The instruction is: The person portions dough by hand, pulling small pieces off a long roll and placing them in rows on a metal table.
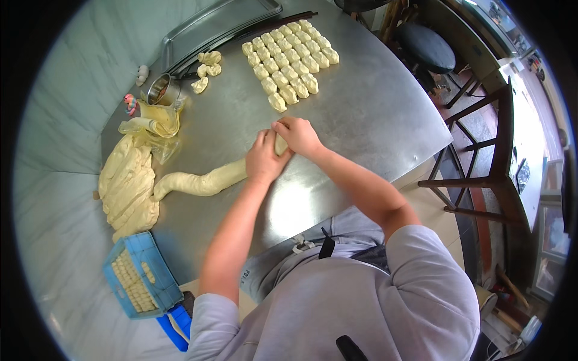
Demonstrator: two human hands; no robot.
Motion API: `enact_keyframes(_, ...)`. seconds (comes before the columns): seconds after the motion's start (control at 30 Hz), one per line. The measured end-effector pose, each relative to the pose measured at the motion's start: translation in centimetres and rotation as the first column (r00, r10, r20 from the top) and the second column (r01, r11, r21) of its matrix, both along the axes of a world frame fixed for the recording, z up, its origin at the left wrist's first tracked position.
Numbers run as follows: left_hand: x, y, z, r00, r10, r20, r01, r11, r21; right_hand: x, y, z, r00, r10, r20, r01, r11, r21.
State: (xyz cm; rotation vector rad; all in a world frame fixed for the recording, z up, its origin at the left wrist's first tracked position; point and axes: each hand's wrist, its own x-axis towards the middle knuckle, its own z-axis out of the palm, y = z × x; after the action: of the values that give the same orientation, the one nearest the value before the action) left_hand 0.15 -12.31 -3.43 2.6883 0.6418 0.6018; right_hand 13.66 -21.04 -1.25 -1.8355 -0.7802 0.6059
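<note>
A long rope of pale yellow dough (203, 182) lies across the steel worktable (365, 117). My left hand (263, 158) is wrapped around its right-hand end. Just beyond, my right hand (299, 135) curls over the tip of the same rope, its fingers close to the left hand. A short stretch of dough shows between the two hands; what the right fingers grip underneath is hidden. Past my hands, rows of small dough pieces (291, 58) sit side by side. At the left, a large folded slab of dough (128, 185) lies near the rope's far end.
Loose dough lumps (207, 67) lie near a metal cup (162, 89) and a crumpled plastic bag (158, 122). Metal trays (216, 31) lean by the marble-patterned wall (58, 135). A blue plastic crate (167, 270) holds pale pieces at lower left. A black stool (424, 47) stands right.
</note>
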Motion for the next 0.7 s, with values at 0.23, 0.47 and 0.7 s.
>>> enact_keyframes(0.23, 1.7, -1.5, -0.2, 0.992, 0.097, -0.075, -0.086, 0.988, 0.129, -2.9, 2.4, -2.8, 0.967, -0.255, -0.014, 0.255, 0.966, -0.046)
enact_keyframes(0.47, 2.7, -0.7, -0.9, 0.948, 0.257, -0.190, -0.254, 0.966, 0.038, -3.5, 3.4, 0.1, 0.984, -0.176, 0.032, 0.178, 0.971, -0.157)
enact_keyframes(0.7, 4.2, -1.0, 1.8, 0.851, 0.220, -0.476, -0.233, 0.972, 0.034, -1.1, 4.1, -1.3, 0.978, -0.137, 0.158, 0.180, 0.938, -0.296)
